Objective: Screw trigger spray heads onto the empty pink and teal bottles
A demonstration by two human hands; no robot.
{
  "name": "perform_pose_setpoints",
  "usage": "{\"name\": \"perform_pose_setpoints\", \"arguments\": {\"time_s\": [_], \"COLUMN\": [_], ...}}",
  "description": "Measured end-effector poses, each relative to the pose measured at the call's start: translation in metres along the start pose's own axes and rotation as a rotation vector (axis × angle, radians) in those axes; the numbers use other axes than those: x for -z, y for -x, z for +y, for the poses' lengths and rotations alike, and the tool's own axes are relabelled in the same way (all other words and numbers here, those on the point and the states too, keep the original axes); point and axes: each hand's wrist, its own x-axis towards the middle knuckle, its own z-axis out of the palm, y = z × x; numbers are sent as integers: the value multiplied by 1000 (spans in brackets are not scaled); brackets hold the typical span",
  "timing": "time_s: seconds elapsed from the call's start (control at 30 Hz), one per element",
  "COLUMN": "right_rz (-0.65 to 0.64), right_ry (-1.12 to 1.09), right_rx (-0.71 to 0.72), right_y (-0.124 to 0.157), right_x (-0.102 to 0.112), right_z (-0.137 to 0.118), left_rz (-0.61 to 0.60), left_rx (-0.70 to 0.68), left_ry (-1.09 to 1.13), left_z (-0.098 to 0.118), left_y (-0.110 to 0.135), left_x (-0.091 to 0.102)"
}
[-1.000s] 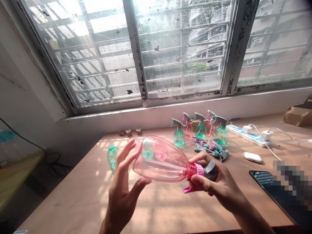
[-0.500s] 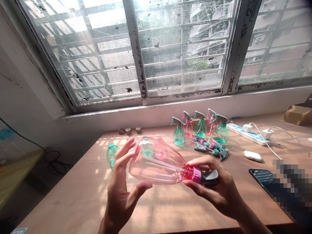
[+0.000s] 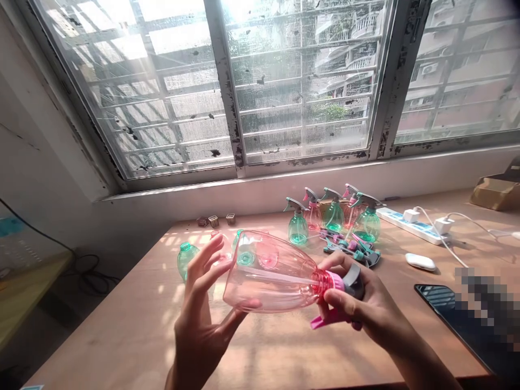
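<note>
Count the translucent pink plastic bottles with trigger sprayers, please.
3: one held bottle, its sprayer in the right hand; a left rear bottle and a right rear bottle, both upright. More may be hidden.

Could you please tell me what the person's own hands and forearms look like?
The left hand and right hand are both bare, with slender fingers and no gloves. No ring, watch or bracelet can be seen on either. No sleeve shows on the parts of the forearms in view, and no marking can be made out.
</note>
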Motion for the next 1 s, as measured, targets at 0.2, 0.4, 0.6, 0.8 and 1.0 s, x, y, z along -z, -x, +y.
{"name": "perform_pose_setpoints", "arguments": {"time_s": [0.2, 0.4, 0.6, 0.8, 1.0], "right_rz": [5, 36, -20, -9, -71], "right_ry": [427, 123, 52, 520, 810], "right_rx": [339, 155, 132, 447, 777], "right_y": [1, 2, 1, 1, -1], "right_x": [-1, -7, -7, 0, 2], "right_z": [13, 8, 7, 19, 18], "left_rz": [-72, -26, -7, -141, -88], "left_rx": [113, 99, 22, 112, 196], "left_ry": [74, 26, -53, -35, -9], "left_z": [-8, -3, -1, -5, -6], "left_y": [5, 3, 1, 3, 3], "left_x": [1, 0, -2, -2, -1]}}
